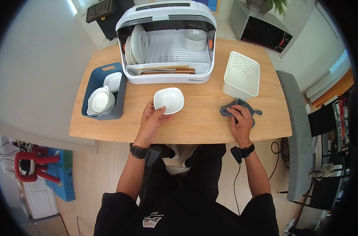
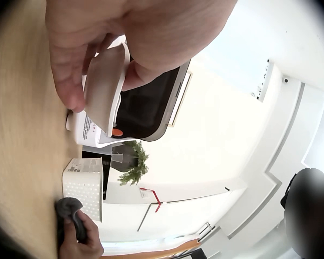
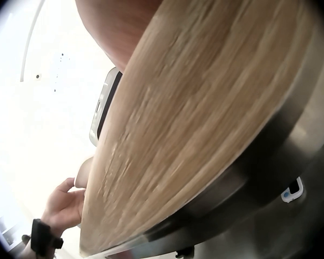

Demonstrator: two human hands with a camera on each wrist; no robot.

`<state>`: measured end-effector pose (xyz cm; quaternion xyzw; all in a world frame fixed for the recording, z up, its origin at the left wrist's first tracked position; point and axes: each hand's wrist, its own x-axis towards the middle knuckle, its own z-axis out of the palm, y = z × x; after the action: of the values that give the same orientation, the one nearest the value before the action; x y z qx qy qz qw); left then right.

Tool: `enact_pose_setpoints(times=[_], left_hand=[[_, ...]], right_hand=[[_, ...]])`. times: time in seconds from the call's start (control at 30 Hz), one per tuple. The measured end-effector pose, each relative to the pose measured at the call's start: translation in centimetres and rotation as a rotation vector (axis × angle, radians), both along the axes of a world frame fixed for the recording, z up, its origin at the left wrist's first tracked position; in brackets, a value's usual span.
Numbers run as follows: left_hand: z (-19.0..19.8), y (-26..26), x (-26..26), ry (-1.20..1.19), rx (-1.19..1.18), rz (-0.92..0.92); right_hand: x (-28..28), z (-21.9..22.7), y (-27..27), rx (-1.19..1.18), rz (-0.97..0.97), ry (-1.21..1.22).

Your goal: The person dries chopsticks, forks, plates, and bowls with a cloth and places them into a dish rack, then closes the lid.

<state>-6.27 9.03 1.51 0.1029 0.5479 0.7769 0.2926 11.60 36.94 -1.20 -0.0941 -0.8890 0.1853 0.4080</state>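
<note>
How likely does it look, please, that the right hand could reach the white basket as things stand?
Probably yes: the white basket stands uncovered just beyond the right hand, though the hand would likely have to let go of the gray cloth first.

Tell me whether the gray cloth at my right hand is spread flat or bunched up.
Bunched up. The gray cloth lies in crumpled folds under your right hand, with a narrow end sticking out to the side.
</note>
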Motion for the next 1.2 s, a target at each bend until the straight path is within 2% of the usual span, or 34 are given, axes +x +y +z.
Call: enact_pose_setpoints(times=[0.07,0.13,0.4,0.5,0.6,0.67,0.73,0.8,0.87,1.0,1.07,1.2], left_hand=[[1.4,0.7,-0.4,-0.022,-0.041,0.005],[2.9,1.5,-1.1,0.053,-0.082,0.018],[7.0,6.4,-5.9,0.192,-0.071,0.041],[8.7,8.7,-7.1,0.331,-0.111,0.047],[8.5,10.7,-9.9,0.368,-0.087,-0.017],[9.2,12.0,-10.5,0.343,-0.094,-0.007],[9.7,13.1,-11.0,0.465,-0.182,-0.040],[9.8,14.0,-11.8,0.449,-0.143,-0.040],[10.5,14.8,-12.0,0.629,-0.348,-0.011],[10.3,16.9,-14.2,0.755,-0.465,0.058],[9.8,17.9,-15.6,0.814,-0.601,0.098],[8.8,19.1,-17.4,0.951,-0.654,0.189]], right_hand=[[0.0,-0.1,0.1,0.000,-0.004,0.005],[0.1,-0.2,0.2,0.000,-0.010,0.007],[0.2,0.0,0.3,-0.084,0.014,-0.008],[0.2,-0.2,0.5,-0.088,0.007,0.003],[0.1,-0.2,0.6,-0.103,0.004,0.012],[0.1,-0.4,0.7,-0.101,0.000,0.015],[0.0,-0.5,0.7,-0.099,-0.005,0.016],[0.0,-0.5,0.8,-0.105,-0.010,0.040],[0.0,-0.5,0.7,-0.111,-0.010,0.037],[-0.1,-0.4,0.8,-0.114,-0.014,0.041],[0.0,-0.4,0.8,-0.118,-0.008,0.038],[0.0,-0.4,0.8,-0.131,-0.001,0.039]])
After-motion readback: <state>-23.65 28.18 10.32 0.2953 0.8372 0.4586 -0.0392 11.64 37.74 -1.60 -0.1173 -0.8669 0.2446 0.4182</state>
